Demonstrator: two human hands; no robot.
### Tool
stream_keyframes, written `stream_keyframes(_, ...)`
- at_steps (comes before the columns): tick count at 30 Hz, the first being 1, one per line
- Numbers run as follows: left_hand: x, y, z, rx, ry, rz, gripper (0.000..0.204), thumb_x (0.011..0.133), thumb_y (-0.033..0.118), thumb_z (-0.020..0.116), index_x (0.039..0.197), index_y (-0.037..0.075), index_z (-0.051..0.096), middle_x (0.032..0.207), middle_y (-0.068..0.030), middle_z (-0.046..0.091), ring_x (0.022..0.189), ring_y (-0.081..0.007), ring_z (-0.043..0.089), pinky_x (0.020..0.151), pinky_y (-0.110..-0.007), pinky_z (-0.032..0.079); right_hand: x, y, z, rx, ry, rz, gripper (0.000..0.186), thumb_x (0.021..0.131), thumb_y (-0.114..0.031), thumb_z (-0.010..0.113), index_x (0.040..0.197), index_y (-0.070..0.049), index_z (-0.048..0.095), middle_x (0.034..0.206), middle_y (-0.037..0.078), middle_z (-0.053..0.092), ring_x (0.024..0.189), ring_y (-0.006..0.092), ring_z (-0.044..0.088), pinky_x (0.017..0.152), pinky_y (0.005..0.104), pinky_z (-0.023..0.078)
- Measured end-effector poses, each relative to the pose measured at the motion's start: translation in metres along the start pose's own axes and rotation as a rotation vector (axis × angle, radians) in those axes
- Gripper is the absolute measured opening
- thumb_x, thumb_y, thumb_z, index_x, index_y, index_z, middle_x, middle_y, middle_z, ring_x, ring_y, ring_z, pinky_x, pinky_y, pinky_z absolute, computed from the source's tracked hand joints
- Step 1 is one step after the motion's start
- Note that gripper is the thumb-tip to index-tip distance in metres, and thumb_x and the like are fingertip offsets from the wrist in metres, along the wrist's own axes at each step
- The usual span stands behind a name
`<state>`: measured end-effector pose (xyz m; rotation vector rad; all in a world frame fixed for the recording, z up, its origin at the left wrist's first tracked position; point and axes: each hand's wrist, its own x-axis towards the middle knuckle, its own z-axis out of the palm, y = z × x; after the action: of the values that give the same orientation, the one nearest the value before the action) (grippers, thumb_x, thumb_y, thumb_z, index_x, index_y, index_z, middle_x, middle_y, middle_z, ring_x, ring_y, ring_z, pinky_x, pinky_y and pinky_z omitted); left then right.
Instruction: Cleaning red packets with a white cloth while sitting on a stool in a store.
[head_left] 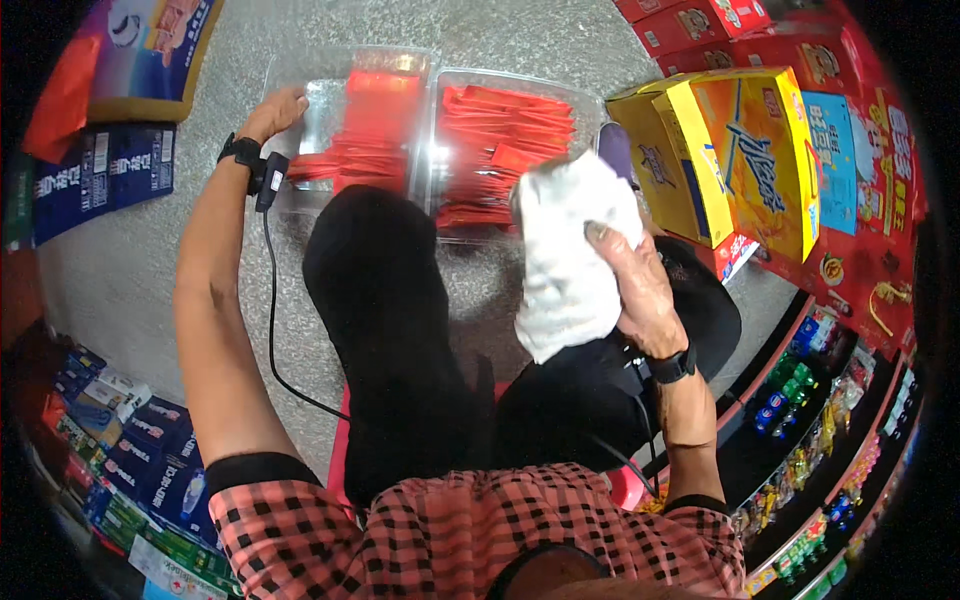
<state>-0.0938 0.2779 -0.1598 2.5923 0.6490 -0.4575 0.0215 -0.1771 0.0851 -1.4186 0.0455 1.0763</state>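
Observation:
My right hand (640, 285) is wrapped round a bunched white cloth (575, 270), held above my right knee and in front of the right-hand box. Two clear plastic boxes stand side by side on the floor. The left clear box (430, 75) has red packets (372, 135) in its right part, some lying loose toward the left. In the right clear box (595, 105), red packets (505, 120) stand in close rows. My left hand (275, 115) is closed at the left box's outer rim, its fingers partly hidden. The cloth covers the right box's near right corner.
To the right stands a yellow carton (750, 150), with red cartons (860, 70) behind it. Shelves of small packaged goods (800, 400) curve along the lower right. Blue packages (105, 175) are at the left. My knees in black trousers (375, 300) reach close to the boxes.

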Motion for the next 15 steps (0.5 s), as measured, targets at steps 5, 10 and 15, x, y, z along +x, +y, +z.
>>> stream_keyframes(5,0.025,0.057,-0.065,0.062,0.004,0.221,0.034,0.081,0.026,0.044,0.093,-0.003,0.058,0.093,-0.0270,0.059,0.089,-0.0410,0.057,0.078,-0.044,0.044,0.019,-0.011,-0.022,0.315,0.044,-0.164,0.034,0.089,-0.018,0.053,0.119,-0.003,0.049,0.109,0.009,0.060,0.096,0.0194,0.060,0.084,0.0340,0.049)
stream_keyframes(10,0.058,0.146,-0.109,0.103,0.051,0.460,0.037,0.085,0.029,0.044,0.100,-0.003,0.057,0.096,-0.0233,0.060,0.090,-0.0360,0.058,0.080,-0.041,0.045,0.030,-0.026,-0.038,0.535,0.200,-0.354,0.033,0.089,-0.022,0.051,0.113,-0.001,0.051,0.109,0.009,0.059,0.097,0.0209,0.059,0.086,0.0348,0.049)
stream_keyframes(15,0.078,0.178,-0.124,0.176,0.089,0.584,0.039,0.088,0.029,0.045,0.108,-0.003,0.055,0.101,-0.0195,0.062,0.094,-0.0307,0.059,0.082,-0.037,0.046,0.039,-0.047,-0.022,0.735,0.147,-0.449,0.032,0.088,-0.021,0.052,0.113,-0.001,0.051,0.107,0.010,0.060,0.096,0.0217,0.059,0.084,0.0362,0.049)
